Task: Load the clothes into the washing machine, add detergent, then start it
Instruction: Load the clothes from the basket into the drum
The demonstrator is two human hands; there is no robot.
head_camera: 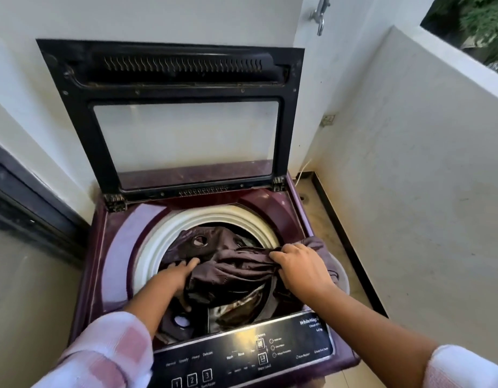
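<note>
A maroon top-loading washing machine (113,247) stands below me with its glass lid (186,141) raised against the wall. Dark brown cloth with ring eyelets (231,273) fills the white-rimmed drum (158,242) and spills over its right edge. My left hand (176,275) reaches into the drum and presses on the cloth, fingers spread. My right hand (301,270) grips a bunch of the same cloth at the drum's right rim. No detergent is in view.
The black control panel (242,357) with numbered buttons runs along the machine's near edge. A white parapet wall (410,191) stands close on the right, a dark window frame (26,203) on the left. A tap (320,15) sticks out of the wall above.
</note>
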